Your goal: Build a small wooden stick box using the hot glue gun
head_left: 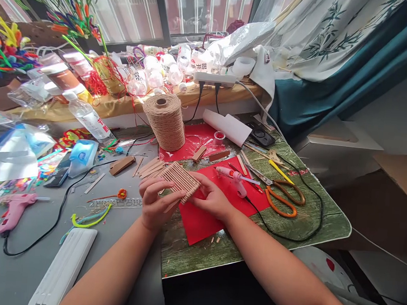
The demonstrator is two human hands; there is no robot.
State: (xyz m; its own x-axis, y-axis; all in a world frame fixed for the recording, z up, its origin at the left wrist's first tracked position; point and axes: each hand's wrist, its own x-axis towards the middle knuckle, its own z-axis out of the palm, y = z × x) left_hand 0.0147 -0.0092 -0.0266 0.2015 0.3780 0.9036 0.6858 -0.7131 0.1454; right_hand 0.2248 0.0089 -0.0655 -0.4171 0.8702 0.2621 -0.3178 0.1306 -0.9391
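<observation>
Between my two hands is a small slatted panel of thin wooden sticks (180, 179), held tilted above a red sheet (198, 226). My left hand (156, 198) grips its near left side, fingers bent along the edge. On the right edge, my right hand (210, 195) closes with thumb and fingers. Loose wooden sticks (151, 168) lie just behind my left hand. A pink glue gun (234, 177) rests on the red sheet to the right of my right hand. Orange-handled scissors (282, 195) lie farther right.
A large twine spool (165, 122) stands behind the hands. Another pink glue gun (16, 211) and a white power strip (65, 268) lie at left, with black cords across both tables. Bottles (90, 119) and a socket strip (215, 79) crowd the windowsill side.
</observation>
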